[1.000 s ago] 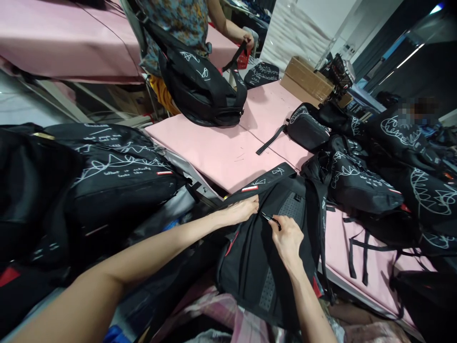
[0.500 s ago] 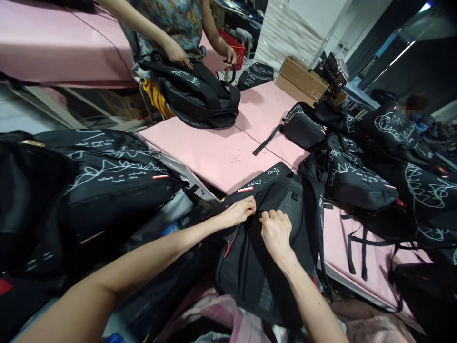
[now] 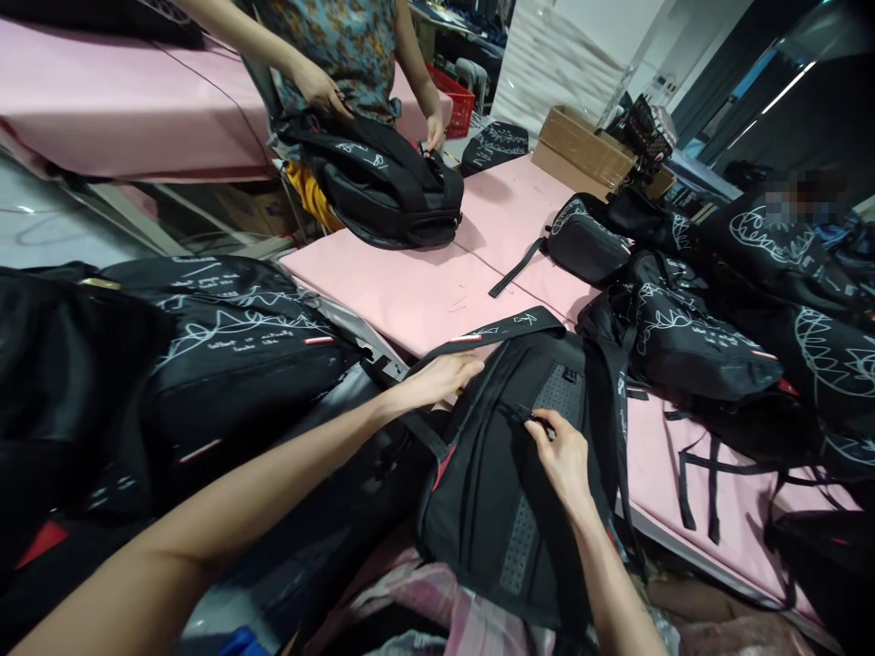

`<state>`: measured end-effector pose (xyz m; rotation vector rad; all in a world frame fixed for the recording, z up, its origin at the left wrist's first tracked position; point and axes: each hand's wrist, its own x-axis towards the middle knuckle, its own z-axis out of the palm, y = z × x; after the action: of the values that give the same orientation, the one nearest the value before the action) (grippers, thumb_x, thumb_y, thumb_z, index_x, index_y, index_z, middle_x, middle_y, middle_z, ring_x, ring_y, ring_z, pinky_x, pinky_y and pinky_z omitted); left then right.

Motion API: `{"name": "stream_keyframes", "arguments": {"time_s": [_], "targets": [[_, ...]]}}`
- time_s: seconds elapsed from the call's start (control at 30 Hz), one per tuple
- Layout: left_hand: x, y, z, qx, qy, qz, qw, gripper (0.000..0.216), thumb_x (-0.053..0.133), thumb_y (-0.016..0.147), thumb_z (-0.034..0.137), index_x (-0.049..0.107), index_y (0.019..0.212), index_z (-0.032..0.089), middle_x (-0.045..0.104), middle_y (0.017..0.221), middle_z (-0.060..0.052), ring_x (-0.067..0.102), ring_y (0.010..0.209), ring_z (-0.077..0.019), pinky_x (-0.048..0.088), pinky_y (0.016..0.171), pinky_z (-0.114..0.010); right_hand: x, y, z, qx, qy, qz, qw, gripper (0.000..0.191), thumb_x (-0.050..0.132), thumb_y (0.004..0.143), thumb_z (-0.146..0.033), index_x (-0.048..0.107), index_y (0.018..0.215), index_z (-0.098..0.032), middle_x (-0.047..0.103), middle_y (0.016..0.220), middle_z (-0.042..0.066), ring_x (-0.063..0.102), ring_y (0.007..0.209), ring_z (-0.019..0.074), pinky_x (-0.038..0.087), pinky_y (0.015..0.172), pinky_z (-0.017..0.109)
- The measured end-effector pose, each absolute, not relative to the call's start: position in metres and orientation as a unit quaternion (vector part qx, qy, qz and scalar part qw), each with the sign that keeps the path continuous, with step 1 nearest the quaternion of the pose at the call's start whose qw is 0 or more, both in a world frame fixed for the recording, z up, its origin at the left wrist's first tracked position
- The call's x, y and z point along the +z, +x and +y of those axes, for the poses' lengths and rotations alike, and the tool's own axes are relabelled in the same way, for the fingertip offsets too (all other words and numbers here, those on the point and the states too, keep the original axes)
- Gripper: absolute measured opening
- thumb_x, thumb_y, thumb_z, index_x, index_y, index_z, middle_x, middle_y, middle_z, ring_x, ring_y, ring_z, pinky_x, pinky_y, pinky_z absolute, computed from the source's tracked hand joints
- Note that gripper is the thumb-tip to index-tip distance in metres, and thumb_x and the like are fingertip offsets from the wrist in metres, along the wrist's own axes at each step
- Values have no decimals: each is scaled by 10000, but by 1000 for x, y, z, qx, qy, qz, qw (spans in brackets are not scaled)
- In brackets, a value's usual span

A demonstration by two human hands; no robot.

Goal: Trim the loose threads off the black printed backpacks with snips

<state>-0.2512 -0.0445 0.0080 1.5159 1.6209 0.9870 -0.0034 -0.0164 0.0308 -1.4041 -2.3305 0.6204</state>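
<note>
A black backpack (image 3: 478,510) lies back panel up in front of me, partly on the pink table, with grey mesh strips and a red-edged side. My left hand (image 3: 441,378) is closed at its left shoulder strap (image 3: 502,330), which has white line drawings and a small red-and-white label; the fingertips are partly hidden. Over the back panel, my right hand (image 3: 564,451) is closed on small dark scissors (image 3: 540,421). A finger loop shows by the fingers, and the blurred tip points left towards the panel.
Across the pink table (image 3: 383,287), a co-worker's hands (image 3: 321,87) handle another black backpack (image 3: 396,196). More printed backpacks crowd the left (image 3: 246,337) and the right (image 3: 711,337). An open cardboard box (image 3: 581,150) and a red crate (image 3: 455,100) stand farther back.
My hands have moved apart: the left slightly left and up along the strap, the right to the right. Scissors now show in my right hand. The co-worker's right-side hand has shifted down and left.
</note>
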Motion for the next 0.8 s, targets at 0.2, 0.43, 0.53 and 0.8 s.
{"name": "stream_keyframes", "arguments": {"time_s": [0.2, 0.43, 0.53, 0.8], "targets": [[0, -245, -29, 431, 475, 645, 416, 465, 501, 778, 340, 542, 1193, 135, 574, 1222, -96, 531, 1111, -249, 414, 938, -358, 2, 30, -12, 434, -529, -684, 253, 321, 581, 744, -446, 634, 905, -174, 684, 885, 67, 612, 854, 228, 436, 757, 321], [10, -241, 2, 489, 450, 640, 386, 357, 487, 764, 246, 608, 1068, 104, 617, 1147, -102, 558, 1065, -209, 390, 969, -347, 7, 38, -3, 521, -533, -569, 348, 394, 660, 673, -466, 616, 912, -155, 610, 681, 8, 523, 610, 136, 387, 560, 245], [12, -236, 21, 479, 465, 650, 362, 299, 501, 752, 225, 624, 995, 102, 647, 1065, -101, 592, 979, -202, 430, 912, -323, 9, 37, 5, 530, -529, -551, 370, 408, 681, 653, -455, 620, 931, -162, 610, 722, 10, 520, 634, 134, 390, 569, 247], [3, -211, 63, 418, 543, 664, 298, 297, 452, 779, 155, 590, 1042, 164, 631, 1061, -52, 588, 932, -177, 450, 867, -309, 6, 27, 29, 508, -514, -586, 366, 401, 702, 634, -406, 609, 948, -174, 650, 946, 53, 580, 865, 188, 431, 799, 309]]}}
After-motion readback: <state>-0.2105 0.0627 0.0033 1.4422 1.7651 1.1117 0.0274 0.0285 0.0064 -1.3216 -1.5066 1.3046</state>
